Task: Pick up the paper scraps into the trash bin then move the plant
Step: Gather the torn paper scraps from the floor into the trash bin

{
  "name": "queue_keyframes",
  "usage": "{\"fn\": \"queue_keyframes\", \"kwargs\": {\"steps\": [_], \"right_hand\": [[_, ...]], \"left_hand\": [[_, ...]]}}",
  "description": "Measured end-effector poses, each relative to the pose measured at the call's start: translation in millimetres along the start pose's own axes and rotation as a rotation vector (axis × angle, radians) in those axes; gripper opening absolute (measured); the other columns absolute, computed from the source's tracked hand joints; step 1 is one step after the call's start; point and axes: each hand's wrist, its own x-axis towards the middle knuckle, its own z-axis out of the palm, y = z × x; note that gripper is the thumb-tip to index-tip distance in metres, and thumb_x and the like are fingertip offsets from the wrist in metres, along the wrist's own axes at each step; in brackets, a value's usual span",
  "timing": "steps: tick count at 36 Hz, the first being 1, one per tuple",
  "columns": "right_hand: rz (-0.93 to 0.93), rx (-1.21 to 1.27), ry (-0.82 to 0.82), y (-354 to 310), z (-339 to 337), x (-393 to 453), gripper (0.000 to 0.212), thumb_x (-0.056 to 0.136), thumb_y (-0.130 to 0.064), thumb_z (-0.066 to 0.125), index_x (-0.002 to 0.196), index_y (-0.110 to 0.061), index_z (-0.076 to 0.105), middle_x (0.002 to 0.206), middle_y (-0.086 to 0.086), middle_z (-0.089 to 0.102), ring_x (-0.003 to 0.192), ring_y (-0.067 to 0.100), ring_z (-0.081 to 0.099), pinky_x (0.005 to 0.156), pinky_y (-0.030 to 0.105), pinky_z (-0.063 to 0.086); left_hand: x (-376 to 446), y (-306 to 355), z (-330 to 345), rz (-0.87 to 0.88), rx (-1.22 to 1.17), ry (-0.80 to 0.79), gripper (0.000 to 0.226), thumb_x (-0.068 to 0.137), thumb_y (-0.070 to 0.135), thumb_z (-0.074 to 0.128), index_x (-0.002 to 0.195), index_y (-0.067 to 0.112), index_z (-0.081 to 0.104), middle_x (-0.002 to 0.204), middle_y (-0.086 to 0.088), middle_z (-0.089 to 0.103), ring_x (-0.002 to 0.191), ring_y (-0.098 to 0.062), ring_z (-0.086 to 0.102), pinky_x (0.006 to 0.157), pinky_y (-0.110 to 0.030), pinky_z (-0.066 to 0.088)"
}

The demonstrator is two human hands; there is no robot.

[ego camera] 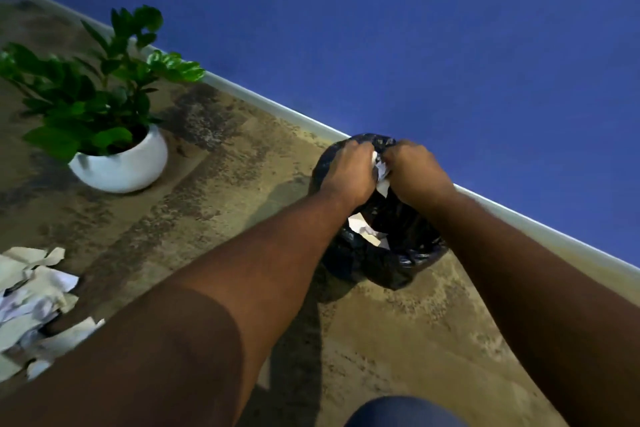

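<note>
1. Both hands, left (348, 172) and right (414, 173), hold crumpled scraps (381, 172) over the bin (408, 263).
2. More paper (33, 298) lies on the floor, left: light, soft, best gathered in handfuls.
3. The plant (121, 163) looks heavier; grip its pot.

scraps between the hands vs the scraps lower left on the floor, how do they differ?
The scraps between the hands are a small bunch, gripped by the left hand and right hand above the trash bin. The floor scraps form a larger loose pile, lying untouched, away from the bin. Both are torn whitish paper.
</note>
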Motion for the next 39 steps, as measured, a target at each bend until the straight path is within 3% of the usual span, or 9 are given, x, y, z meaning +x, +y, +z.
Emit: {"fn": "queue_keyframes", "kwargs": {"steps": [3,9,14,19,26,28,35,39], "right_hand": [[0.01,-0.01,-0.012,14.4,7.9,-9.0,0.022,0.085,0.005,0.053,0.098,-0.004,0.068,0.107,0.016,0.062,0.091,0.033,0.061,0.068,0.028,0.035],[-0.003,-0.029,-0.066,30.5,20.3,-19.8,0.029,0.085,0.001,0.055,0.106,-0.013,0.069,0.107,0.013,0.062,0.087,0.032,0.062,0.067,0.031,0.041],[-0.009,-0.03,-0.078,25.3,22.2,-25.0,0.031,0.086,-0.008,0.06,0.114,-0.021,0.067,0.107,0.008,0.061,0.089,0.032,0.063,0.072,0.038,0.054],[-0.028,0.009,-0.014,7.9,22.3,-21.6,0.032,0.087,-0.01,0.06,0.116,-0.023,0.066,0.108,0.006,0.06,0.088,0.029,0.063,0.072,0.041,0.055],[-0.141,0.02,0.096,-51.8,19.0,2.6,0.023,0.084,-0.016,0.062,0.107,-0.016,0.065,0.101,0.008,0.06,0.084,0.03,0.063,0.066,0.037,0.052],[-0.179,0.028,0.081,-77.6,16.7,13.6,0.018,0.082,-0.017,0.063,0.1,-0.014,0.065,0.099,0.01,0.058,0.084,0.033,0.062,0.064,0.036,0.048],[-0.304,0.047,0.001,-180.6,20.9,47.2,0.03,0.085,-0.02,0.066,0.113,-0.012,0.064,0.11,0.014,0.06,0.094,0.035,0.063,0.074,0.039,0.053],[-0.332,0.116,-0.124,-246.2,37.4,51.5,0.019,0.084,-0.014,0.066,0.102,-0.009,0.065,0.109,0.014,0.065,0.093,0.03,0.062,0.075,0.034,0.05]], "left_hand": [[-5.2,3.7,15.6,-0.018,-0.011,-0.048,0.019,0.091,0.019,0.064,0.106,0.009,0.056,0.113,-0.014,0.055,0.103,-0.031,0.056,0.084,-0.044,0.051],[-11.3,1.7,25.7,-0.007,-0.061,-0.197,0.059,0.081,0.012,0.075,0.132,0.017,0.045,0.128,-0.01,0.047,0.115,-0.028,0.05,0.094,-0.046,0.051],[-15.4,-3.4,22.6,0.035,-0.024,-0.22,0.079,0.076,0.026,0.081,0.143,0.019,0.039,0.131,-0.007,0.052,0.119,-0.028,0.052,0.098,-0.048,0.05],[-20.7,-12.7,14.8,0.057,0.061,-0.116,0.068,0.081,0.033,0.076,0.14,0.022,0.044,0.131,-0.003,0.056,0.121,-0.026,0.05,0.103,-0.047,0.042],[-31.4,-44.2,-21.0,-0.022,0.065,0.064,0.047,0.088,0.023,0.064,0.132,0.02,0.049,0.132,-0.003,0.054,0.126,-0.025,0.046,0.103,-0.046,0.037],[-35.9,-59.5,-37.6,-0.064,0.075,0.105,0.041,0.087,0.019,0.059,0.127,0.021,0.05,0.129,-0.004,0.054,0.123,-0.026,0.047,0.1,-0.046,0.038],[-68.8,-131.5,-100.5,-0.248,0.162,0.17,0.047,0.088,0.022,0.061,0.133,0.019,0.049,0.135,-0.008,0.052,0.129,-0.03,0.046,0.104,-0.047,0.038],[-100.9,-179.5,-136.2,-0.395,0.229,0.135,0.052,0.089,0.027,0.061,0.138,0.017,0.044,0.14,-0.011,0.045,0.132,-0.033,0.041,0.107,-0.049,0.036]]}}
